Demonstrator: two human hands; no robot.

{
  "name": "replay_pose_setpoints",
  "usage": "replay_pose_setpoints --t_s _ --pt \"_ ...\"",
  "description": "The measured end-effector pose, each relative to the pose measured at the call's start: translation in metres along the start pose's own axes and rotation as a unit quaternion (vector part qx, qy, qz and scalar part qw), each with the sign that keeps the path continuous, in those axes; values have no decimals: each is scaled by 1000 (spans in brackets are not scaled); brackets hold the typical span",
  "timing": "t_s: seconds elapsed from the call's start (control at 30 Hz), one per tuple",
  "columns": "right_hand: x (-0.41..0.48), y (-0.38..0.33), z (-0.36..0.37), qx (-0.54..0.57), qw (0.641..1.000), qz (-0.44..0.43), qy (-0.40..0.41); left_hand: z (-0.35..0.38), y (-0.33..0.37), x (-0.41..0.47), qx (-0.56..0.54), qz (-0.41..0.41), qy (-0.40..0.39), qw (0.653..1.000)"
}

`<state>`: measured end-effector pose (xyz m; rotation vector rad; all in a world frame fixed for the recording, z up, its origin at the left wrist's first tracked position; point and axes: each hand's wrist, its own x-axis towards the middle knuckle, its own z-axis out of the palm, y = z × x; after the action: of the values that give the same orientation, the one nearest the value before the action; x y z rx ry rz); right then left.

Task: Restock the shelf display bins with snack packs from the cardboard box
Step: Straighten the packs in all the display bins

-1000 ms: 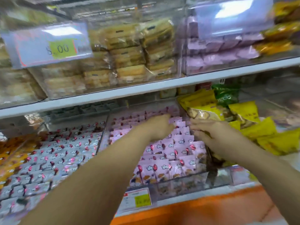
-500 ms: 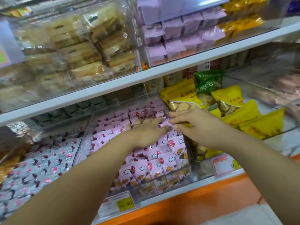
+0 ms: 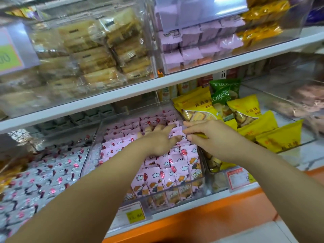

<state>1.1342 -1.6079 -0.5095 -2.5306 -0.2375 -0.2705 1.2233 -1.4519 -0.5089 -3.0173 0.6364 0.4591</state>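
**Two hands at the pink bin**

Grey-wrapped packs fill the leftmost bin. Next to them, pink snack packs stand in rows in a clear bin on the lower shelf. The left hand rests on them, fingers wide. The right hand keeps its fingers narrow, pinching one pack's edge. Yellow bags lie beside.

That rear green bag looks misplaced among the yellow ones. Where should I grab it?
Probably pinch the rear green bag by its top edge, reaching in from the front under the shelf: it stands upright, and other bags cover its lower part.
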Motion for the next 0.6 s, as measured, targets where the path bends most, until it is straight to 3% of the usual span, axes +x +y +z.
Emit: replay_pose_setpoints --t_s 0.1,0.17,0.23,0.33,0.43,0.6 --pt "-1 1 0 5 1000 -6 0 -16 -4 -19 -72 50 -41 995" --pt "0 2 0 9 1000 -14 2 -28 0 -39 -168 85 -42 981" --pt "0 3 1 16 1000 -17 4 -32 10 -62 -191 130 -34 972" --pt "0 5 1 21 1000 -12 8 -14 23 -87 -109 164 -20 980" --pt "-1 5 3 20 1000 -9 11 15 24 -88 14 135 88 987" --pt "-1 5 5 23 999 -10 24 32 24 -74 47 134 162 976"
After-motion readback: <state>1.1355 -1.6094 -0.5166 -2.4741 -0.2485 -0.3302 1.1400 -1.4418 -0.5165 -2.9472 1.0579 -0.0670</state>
